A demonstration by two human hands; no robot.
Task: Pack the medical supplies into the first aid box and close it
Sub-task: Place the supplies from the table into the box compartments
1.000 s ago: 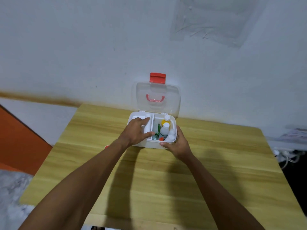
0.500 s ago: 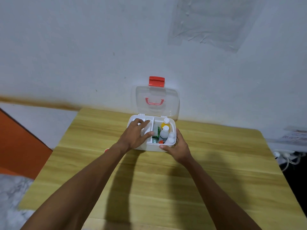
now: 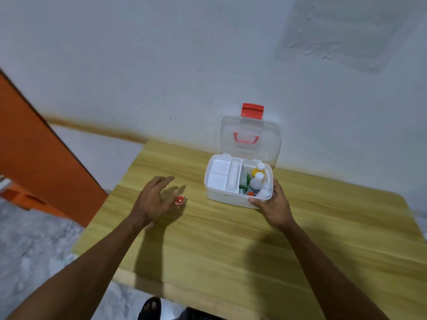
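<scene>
The white first aid box [image 3: 227, 199] stands open on the wooden table, its clear lid [image 3: 250, 140] with a red latch upright against the wall. A white tray insert [image 3: 219, 174] fills the box's left half; the right half holds several white bottles [image 3: 256, 184] and a green packet. My right hand [image 3: 272, 204] grips the box's near right corner. My left hand [image 3: 153, 199] hovers over the table left of the box, fingers spread and holding nothing. A small red-orange cap-like item [image 3: 179, 200] lies on the table just beside its fingers.
The wooden table [image 3: 231, 245] stands against a white wall. An orange panel [image 3: 41, 158] leans at the left over a marbled floor. A sandalled foot [image 3: 150, 308] shows below the table's near edge.
My left hand has left the tray insert in the box and swung left, next to the small red item. The view has turned left. My right hand stays on the box.
</scene>
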